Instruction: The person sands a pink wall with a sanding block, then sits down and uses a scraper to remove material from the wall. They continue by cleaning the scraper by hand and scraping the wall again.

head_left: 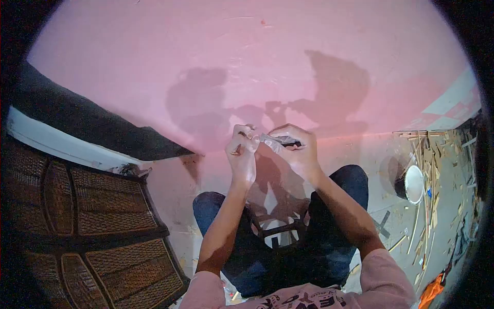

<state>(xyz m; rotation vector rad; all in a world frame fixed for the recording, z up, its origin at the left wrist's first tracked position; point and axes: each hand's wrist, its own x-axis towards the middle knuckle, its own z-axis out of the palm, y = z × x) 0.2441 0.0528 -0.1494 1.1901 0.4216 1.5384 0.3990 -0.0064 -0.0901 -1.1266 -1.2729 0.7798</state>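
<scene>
In front of the pink wall, both my hands are raised close together over my knees. A shiny, crinkled, greyish see-through piece [272, 143] stretches between them, perhaps plastic film; I cannot tell its exact kind. My right hand [303, 154] is closed around its right end, where a dark part shows under the fingers. Fingers curled in, my left hand [242, 157] pinches at the left end of the piece, with the fingertips partly hiding what they grip.
Woven-panel dark wooden furniture [113, 203] stands at the left. A white round container [414, 184] sits on the floor at the right, near scattered thin wooden strips [426, 232]. An orange cloth [431, 293] lies at the lower right. Between my legs is a low stool [278, 226].
</scene>
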